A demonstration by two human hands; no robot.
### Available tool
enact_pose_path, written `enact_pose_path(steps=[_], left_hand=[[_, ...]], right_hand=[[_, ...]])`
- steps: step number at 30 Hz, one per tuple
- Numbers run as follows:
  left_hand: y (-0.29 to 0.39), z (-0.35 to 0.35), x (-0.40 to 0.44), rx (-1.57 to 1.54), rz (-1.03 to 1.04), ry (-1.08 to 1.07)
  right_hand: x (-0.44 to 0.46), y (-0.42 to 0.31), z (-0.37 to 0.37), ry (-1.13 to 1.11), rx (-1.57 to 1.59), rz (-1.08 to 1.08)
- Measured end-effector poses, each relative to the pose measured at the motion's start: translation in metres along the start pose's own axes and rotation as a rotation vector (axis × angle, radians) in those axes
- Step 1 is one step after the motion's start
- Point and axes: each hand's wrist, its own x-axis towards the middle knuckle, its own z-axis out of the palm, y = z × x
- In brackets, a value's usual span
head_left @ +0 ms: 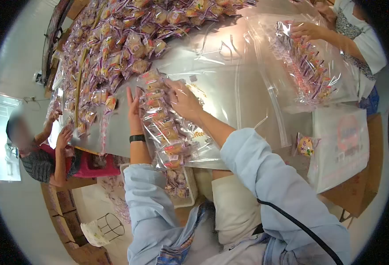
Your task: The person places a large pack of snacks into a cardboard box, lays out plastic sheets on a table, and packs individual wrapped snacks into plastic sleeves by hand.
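A row of small wrapped cakes [159,117] lies inside a clear plastic bag [196,143] on the metal table in front of me. My left hand [135,112], wearing a black wristband, is held along the row's left side with its fingers stretched out. From the other side, my right hand [185,100] rests against the upper part of the row, its fingers apart and slightly bent. The packets sit between both hands. Some fingertips are hidden behind wrappers and film.
A large heap of wrapped cakes [132,48] covers the back left. At right, a co-worker's hand [309,32] touches another filled bag [307,73]. One loose cake [305,145] lies near printed bags [342,141]. Another person [40,154] works at left. A white crate [190,187] stands below.
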Motion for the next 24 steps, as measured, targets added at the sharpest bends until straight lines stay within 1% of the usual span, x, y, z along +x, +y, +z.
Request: enact_pose_path(steps=[3,4,7,9,11,12,14,16,19,22,24], left_hand=[[0.014,0.008,-0.015,0.058,0.003,0.057],[0.017,0.013,-0.020,0.070,-0.021,0.055],[0.028,0.033,-0.020,0.088,-0.062,0.038],[0.034,0.035,-0.018,0.106,-0.083,0.036],[0.030,0.030,-0.017,0.096,-0.083,0.056],[0.029,0.029,-0.017,0.103,-0.099,0.067],[0.025,0.027,-0.015,0.088,-0.105,0.069],[0.018,0.022,-0.012,0.048,-0.080,0.055],[0.022,0.027,-0.016,-0.073,-0.048,0.065],[0.028,0.027,-0.021,-0.147,-0.123,0.112],[0.006,0.002,-0.013,-0.058,-0.033,0.082]], right_hand=[[-0.004,-0.013,-0.003,0.070,0.074,-0.117],[-0.004,-0.015,-0.013,0.016,0.061,-0.237],[-0.002,-0.016,-0.017,-0.198,-0.097,-0.163],[-0.006,-0.019,-0.017,-0.215,-0.401,-0.285],[-0.009,-0.014,-0.007,-0.193,-0.468,-0.293],[-0.009,-0.005,0.001,-0.165,-0.392,-0.247],[-0.008,-0.007,0.000,-0.166,-0.365,-0.202],[-0.006,-0.012,-0.004,-0.226,-0.459,-0.210],[0.015,-0.021,-0.001,-0.326,-0.369,-0.254],[0.037,-0.051,-0.021,-0.390,-0.534,-0.344],[0.051,-0.029,-0.014,-0.233,-0.612,-0.591]])
